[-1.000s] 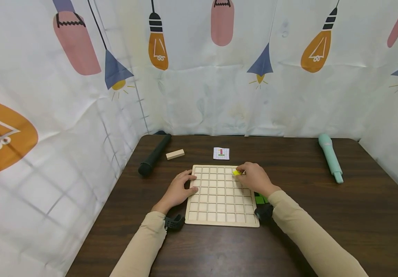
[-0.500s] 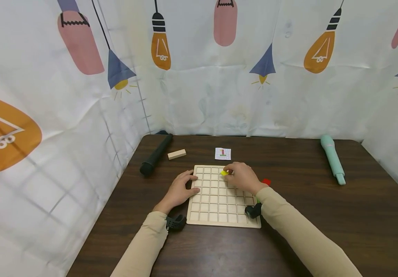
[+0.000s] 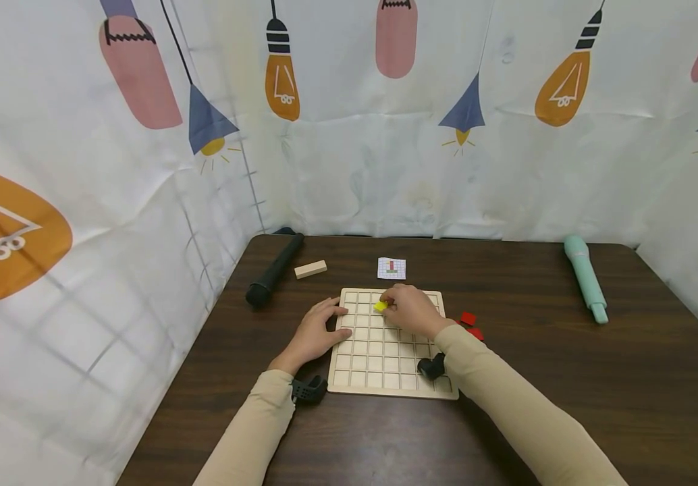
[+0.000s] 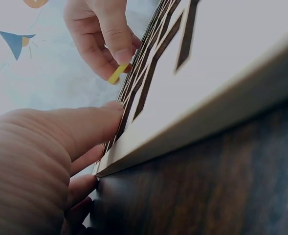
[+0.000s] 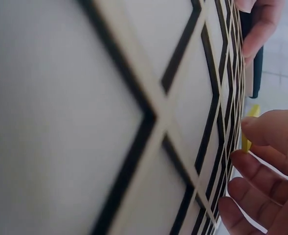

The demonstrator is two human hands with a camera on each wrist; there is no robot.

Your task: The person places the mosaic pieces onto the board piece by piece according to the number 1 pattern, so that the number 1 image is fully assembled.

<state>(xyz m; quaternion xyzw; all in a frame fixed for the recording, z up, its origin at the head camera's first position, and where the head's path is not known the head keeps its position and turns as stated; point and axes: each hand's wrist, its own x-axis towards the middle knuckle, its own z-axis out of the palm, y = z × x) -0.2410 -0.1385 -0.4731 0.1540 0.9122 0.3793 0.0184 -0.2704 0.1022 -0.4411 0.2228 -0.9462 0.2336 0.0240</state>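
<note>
A pale wooden grid board (image 3: 360, 363) lies on the dark table. My right hand (image 3: 412, 310) is over its far part, pinching a small yellow square tile (image 3: 381, 306) between thumb and fingers. In the right wrist view the yellow tile (image 5: 251, 122) stands on edge close to the grid, with the other fingers loosely bent below it. At the board's left edge rests my left hand (image 3: 311, 335), thumb (image 4: 92, 125) on the top face and fingers spread along the rim. Two red tiles (image 3: 468, 318) lie right of the board, partly behind the right wrist.
Beyond the board lies a small paper card (image 3: 391, 268) printed with a coloured grid pattern. A wooden block (image 3: 310, 269) and a black microphone-like stick (image 3: 274, 271) are at the far left. Far to the right lies a mint-green microphone-like object (image 3: 586, 279).
My right hand has carried the yellow tile leftward across the far part of the board, uncovering the red tiles; its forearm now hides the green ones. My left hand stays at the left edge.
</note>
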